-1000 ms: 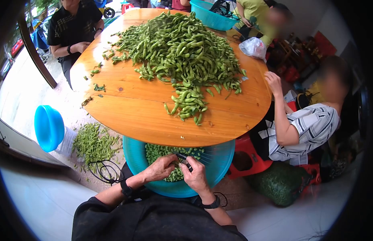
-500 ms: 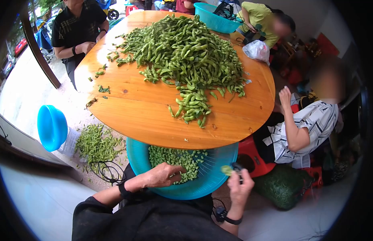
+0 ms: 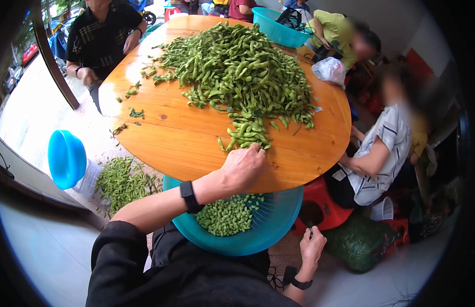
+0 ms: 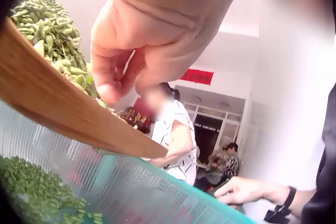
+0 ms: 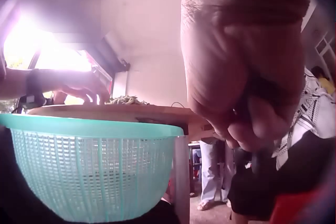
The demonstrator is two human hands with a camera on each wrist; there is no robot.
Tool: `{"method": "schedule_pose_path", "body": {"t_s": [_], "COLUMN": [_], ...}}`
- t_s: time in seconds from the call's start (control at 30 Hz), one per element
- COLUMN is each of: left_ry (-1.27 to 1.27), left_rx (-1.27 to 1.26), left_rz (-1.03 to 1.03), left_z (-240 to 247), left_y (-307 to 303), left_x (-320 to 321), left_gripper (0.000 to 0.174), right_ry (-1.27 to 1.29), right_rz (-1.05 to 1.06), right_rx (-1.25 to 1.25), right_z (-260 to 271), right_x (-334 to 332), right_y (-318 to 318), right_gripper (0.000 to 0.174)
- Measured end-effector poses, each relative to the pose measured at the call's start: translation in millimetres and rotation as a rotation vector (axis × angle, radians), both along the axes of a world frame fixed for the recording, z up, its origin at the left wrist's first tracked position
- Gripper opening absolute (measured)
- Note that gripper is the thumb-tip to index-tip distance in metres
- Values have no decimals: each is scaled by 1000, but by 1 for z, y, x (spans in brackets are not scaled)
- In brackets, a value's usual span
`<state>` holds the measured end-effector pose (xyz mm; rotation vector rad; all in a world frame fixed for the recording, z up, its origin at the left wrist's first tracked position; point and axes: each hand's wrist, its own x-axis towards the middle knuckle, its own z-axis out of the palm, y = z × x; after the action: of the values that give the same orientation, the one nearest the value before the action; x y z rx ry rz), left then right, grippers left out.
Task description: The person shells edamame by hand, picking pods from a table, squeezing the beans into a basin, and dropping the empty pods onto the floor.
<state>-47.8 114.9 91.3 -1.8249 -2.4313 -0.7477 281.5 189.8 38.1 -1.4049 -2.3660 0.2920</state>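
My left hand [image 3: 244, 168] reaches over the near edge of the wooden table [image 3: 181, 148]. Its bent fingertips are right at a small cluster of green soybean pods [image 3: 246, 130], in front of the large pod heap [image 3: 237, 71]. In the left wrist view the fingers [image 4: 109, 92] curve down over the pods; I cannot tell whether they pinch one. Low on the right, beside the teal basket [image 3: 291, 220], my right hand [image 3: 312, 248] grips a small dark tool [image 3: 311, 234], mostly hidden by the fingers. Shelled green beans [image 3: 224, 215] lie in the basket, below the table edge.
Pods or hulls [image 3: 122, 181] are scattered on the floor at left, near a blue basin [image 3: 66, 158]. A red stool [image 3: 324, 204] and a filled green sack [image 3: 358, 243] stand at right. Other people sit around the table; a plastic bag [image 3: 329, 70] lies at its right edge.
My left hand has gone from the basket up to the pods. My right hand moved right and down out of the basket; the green piece it held no longer shows. The person at right lowered an arm.
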Motion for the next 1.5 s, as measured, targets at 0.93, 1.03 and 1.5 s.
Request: {"method": "schedule_pose_path", "body": {"t_s": [0.93, 1.03, 1.5], "left_ry": [-1421, -1423, -2263], "left_rx": [239, 280, 200], "left_rz": [-99, -89, -422], "left_z": [-5, -12, -51], "left_y": [-83, -86, -111], "left_x": [17, 30, 49], "left_gripper": [11, 7, 6], "right_ry": [1008, 1006, 922], "right_rz": [480, 495, 666], "right_rx": [-1036, -1122, -1466], "right_z": [64, 60, 54], "right_x": [-168, -161, -135], "right_y": [-64, -61, -53], "right_gripper": [11, 10, 9]}}
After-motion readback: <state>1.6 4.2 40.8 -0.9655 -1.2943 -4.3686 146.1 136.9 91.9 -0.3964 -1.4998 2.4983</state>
